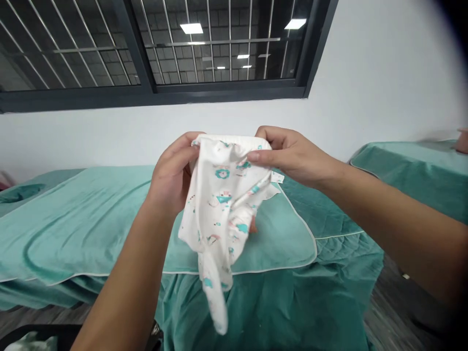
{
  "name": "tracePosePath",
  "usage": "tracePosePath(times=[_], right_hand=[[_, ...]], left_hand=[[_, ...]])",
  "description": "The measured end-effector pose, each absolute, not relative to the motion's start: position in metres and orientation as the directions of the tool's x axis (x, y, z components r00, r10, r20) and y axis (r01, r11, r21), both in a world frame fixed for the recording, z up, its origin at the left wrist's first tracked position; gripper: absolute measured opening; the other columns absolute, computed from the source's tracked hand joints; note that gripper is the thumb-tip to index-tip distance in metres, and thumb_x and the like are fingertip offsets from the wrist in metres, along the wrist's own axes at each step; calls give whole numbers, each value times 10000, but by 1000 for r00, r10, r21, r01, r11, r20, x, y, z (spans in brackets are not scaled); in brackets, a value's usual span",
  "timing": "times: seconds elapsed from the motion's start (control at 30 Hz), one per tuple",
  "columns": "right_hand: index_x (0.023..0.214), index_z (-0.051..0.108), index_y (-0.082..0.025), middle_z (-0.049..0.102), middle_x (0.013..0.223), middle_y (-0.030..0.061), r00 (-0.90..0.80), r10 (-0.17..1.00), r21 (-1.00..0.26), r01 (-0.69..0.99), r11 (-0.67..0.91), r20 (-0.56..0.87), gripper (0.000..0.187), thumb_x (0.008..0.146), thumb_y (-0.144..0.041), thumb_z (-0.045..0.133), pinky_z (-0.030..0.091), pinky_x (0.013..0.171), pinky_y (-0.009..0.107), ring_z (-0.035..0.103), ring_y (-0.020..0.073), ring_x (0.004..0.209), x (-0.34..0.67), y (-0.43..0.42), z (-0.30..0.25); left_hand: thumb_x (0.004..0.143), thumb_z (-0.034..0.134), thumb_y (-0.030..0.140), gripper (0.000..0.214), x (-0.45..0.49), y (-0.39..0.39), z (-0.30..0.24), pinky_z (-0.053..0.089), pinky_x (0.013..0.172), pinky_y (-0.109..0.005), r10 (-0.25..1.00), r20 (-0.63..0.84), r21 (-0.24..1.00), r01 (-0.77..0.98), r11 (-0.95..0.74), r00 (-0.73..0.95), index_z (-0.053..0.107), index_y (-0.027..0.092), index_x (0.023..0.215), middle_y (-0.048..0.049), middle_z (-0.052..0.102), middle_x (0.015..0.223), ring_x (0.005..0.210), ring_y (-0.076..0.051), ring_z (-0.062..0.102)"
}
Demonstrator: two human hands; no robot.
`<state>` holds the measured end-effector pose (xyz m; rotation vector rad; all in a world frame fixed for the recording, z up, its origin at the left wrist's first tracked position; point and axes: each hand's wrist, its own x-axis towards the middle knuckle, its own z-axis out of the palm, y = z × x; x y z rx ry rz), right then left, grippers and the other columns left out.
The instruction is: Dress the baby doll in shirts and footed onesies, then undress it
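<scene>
A pair of white baby pants (215,209) with teal and pink animal prints hangs in the air above the bed. My left hand (174,168) is closed on the upper left corner of the band, thumb in front. My right hand (283,152) pinches the upper right corner between thumb and fingers. One narrow leg dangles below, its tip slightly blurred. A small printed flap (277,177) sticks out under my right hand. Behind the cloth, a small orange-brown thing (253,225) shows on the bed, mostly hidden.
The bed (109,214) below has a light teal cover with white piping over a darker teal skirt. Another teal-covered bed (420,165) stands at the right, bearing a pinkish object (462,141). A black container (40,332) with pale cloth sits at lower left. A barred window (219,48) is ahead.
</scene>
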<state>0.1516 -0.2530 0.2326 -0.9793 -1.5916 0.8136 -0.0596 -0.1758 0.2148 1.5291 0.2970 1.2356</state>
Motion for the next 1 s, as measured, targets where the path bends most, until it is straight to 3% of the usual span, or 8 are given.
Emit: tracePosePath(times=[0.13, 0.33, 0.5, 0.63, 0.7, 0.77, 0.9, 1.0], right_hand=[[760, 529, -222, 551, 711, -36, -22, 885, -872, 155, 463, 466, 355, 751, -477, 776, 374, 552, 225, 545, 120, 661, 158, -254, 224], [786, 544, -233, 559, 717, -23, -14, 875, -853, 220, 474, 483, 360, 790, -549, 714, 376, 534, 228, 533, 129, 644, 147, -256, 212], [796, 575, -224, 566, 719, -27, -21, 874, -847, 235, 476, 485, 343, 796, -539, 710, 376, 551, 220, 530, 117, 655, 149, -250, 205], [828, 673, -210, 624, 724, -14, -222, 931, -880, 320, 351, 291, 304, 746, -490, 762, 396, 553, 238, 556, 134, 643, 169, -247, 200], [832, 725, -204, 684, 791, 7, -345, 930, -870, 413, 270, 125, 288, 696, -447, 802, 439, 595, 263, 603, 169, 695, 177, -248, 195], [848, 752, -207, 713, 840, 17, -365, 929, -863, 449, 230, 58, 258, 717, -427, 781, 461, 636, 281, 627, 187, 735, 180, -249, 189], [905, 737, -202, 700, 834, 16, -166, 970, -948, 233, 215, 179, 217, 794, -383, 695, 446, 645, 274, 614, 160, 726, 174, -248, 173], [807, 695, -198, 654, 736, -3, -7, 971, -971, -14, 240, 240, 120, 768, -310, 683, 428, 605, 267, 561, 135, 647, 168, -244, 166]], left_hand=[[767, 667, 288, 186, -67, -170, 206, 435, 527, -262, 731, 409, 912, -266, -312, 546, 683, 162, 903, -28, 608, 714, 604, -164, 586], [694, 802, 424, 438, -48, -179, 202, 495, 741, -335, 611, 408, 896, -170, -409, 679, 681, 172, 1031, -63, 656, 941, 853, -234, 649], [784, 731, 394, 268, -26, -187, 190, 472, 697, -290, 603, 393, 885, -110, -452, 694, 679, 168, 917, -28, 650, 871, 786, -186, 616], [819, 697, 385, 212, -24, -182, 179, 444, 619, -245, 690, 415, 910, -276, -310, 593, 639, 193, 888, -2, 613, 796, 704, -144, 579], [807, 707, 402, 225, -23, -178, 174, 442, 591, -242, 730, 373, 921, -324, -216, 573, 618, 199, 847, 8, 585, 747, 661, -136, 565], [797, 708, 441, 262, -20, -175, 168, 459, 591, -261, 759, 316, 927, -356, -120, 570, 605, 204, 838, 8, 581, 725, 645, -145, 572], [782, 687, 548, 378, -14, -172, 153, 487, 621, -311, 755, 218, 941, -340, 6, 618, 625, 200, 916, -23, 632, 743, 663, -185, 612], [762, 695, 575, 412, -15, -173, 144, 458, 566, -315, 634, 131, 984, -176, 7, 762, 650, 177, 859, -25, 604, 638, 546, -161, 555]])
